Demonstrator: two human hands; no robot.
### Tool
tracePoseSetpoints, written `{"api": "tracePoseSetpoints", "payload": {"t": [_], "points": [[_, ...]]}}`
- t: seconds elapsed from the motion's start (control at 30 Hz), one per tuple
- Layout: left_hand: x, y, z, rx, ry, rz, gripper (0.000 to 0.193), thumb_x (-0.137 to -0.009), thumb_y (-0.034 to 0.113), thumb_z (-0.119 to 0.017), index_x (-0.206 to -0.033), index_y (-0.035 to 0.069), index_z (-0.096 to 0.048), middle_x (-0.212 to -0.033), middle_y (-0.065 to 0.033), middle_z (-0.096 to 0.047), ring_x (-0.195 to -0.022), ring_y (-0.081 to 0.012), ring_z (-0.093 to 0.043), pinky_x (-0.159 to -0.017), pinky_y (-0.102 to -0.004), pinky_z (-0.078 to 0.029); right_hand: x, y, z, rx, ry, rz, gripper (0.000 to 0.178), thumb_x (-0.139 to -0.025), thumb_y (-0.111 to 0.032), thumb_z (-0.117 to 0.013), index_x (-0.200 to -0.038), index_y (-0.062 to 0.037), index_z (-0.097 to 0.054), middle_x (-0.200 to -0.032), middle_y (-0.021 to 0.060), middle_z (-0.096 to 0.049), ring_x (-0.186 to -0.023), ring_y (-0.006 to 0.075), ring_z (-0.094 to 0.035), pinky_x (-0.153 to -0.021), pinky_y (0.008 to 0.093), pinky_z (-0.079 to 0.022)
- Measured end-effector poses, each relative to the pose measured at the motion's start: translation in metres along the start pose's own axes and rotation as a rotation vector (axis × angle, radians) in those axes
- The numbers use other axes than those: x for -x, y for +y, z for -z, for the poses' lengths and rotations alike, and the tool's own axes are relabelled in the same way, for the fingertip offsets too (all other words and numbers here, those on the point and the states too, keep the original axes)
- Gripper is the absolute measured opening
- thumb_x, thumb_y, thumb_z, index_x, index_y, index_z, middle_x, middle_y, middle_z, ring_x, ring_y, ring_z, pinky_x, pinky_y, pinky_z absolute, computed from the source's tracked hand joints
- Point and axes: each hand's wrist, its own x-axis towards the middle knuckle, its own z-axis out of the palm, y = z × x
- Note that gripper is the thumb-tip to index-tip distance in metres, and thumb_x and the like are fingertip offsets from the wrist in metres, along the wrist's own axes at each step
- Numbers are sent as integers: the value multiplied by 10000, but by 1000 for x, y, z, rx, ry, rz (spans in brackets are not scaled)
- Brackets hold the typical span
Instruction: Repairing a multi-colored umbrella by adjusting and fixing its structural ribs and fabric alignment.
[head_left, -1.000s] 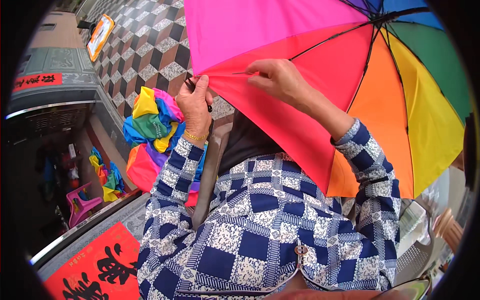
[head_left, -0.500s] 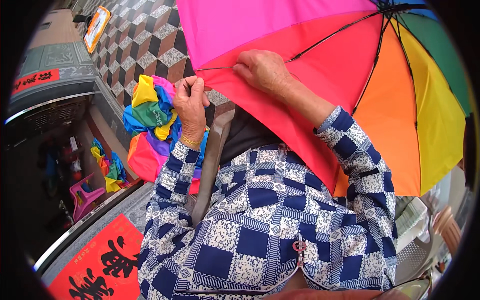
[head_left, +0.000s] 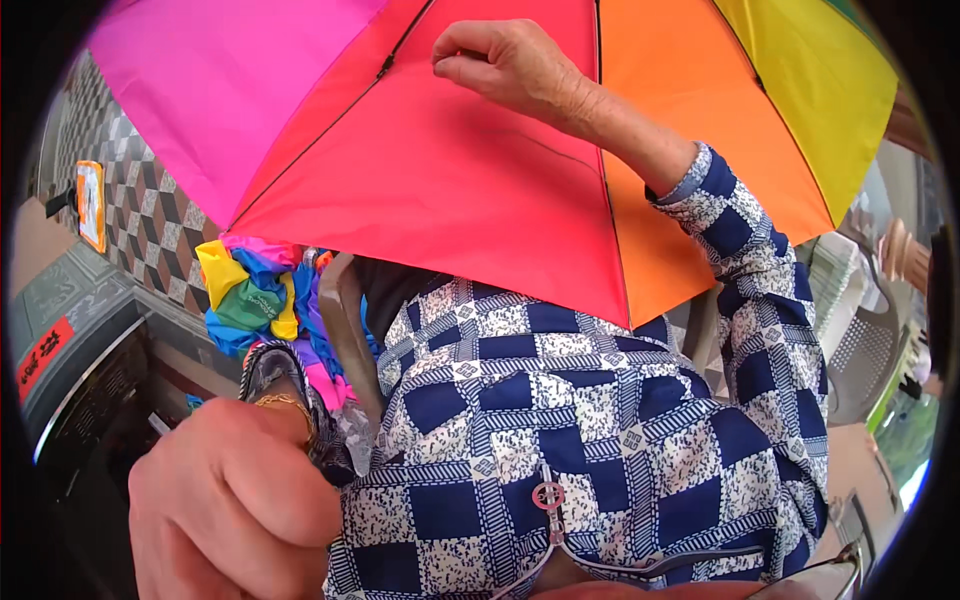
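Observation:
An open rainbow umbrella (head_left: 420,190) fills the top of the view, with pink, red, orange and yellow panels and dark ribs. My right hand (head_left: 510,65) is raised against its underside, with the fingers pinched on the fabric by a rib where red meets orange. My left hand (head_left: 230,510) is low at the left and very close to the camera. It is curled into a fist with nothing visible in it, and a gold bracelet (head_left: 285,402) sits at the wrist. Both sleeves are blue-and-white checked.
A bunched multicoloured cloth or folded umbrella (head_left: 250,290) hangs under the canopy's left edge, beside a brown strap (head_left: 350,340). A cube-patterned tiled wall (head_left: 130,200) with an orange sign (head_left: 90,205) stands on the left, and a pale chair (head_left: 860,350) on the right.
My left hand has let go of the umbrella's edge and dropped down close to the camera. My right hand has moved higher up the canopy, which now fills more of the view.

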Motion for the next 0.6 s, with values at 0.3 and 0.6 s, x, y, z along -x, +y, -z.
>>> {"api": "tracePoseSetpoints", "payload": {"t": [0.3, 0.6], "points": [[-41, -66, -16, 84, 130, -194, 151, -780, 138, -547, -632, 135, -572, -510, 46, -439, -395, -42, -372, -467, -226, -332, 43, 21, 11, -44, 56, -95, 154, -825, -152, -600, -890, -14, -626, -711, 57, -621, -680, 118, -588, -634, 257, -466], [30, 109, 22, 66, 164, 95, 174, -808, 121, -534, -645, 89, -586, -592, 2, -486, -459, -79, -432, -503, -236, -362, 38, -65, 61, -812, 49, -92, 152, -834, -147, -633, -946, -45, -629, -679, -41, -561, -549, -2, -448, -469, 149, -349]]}}
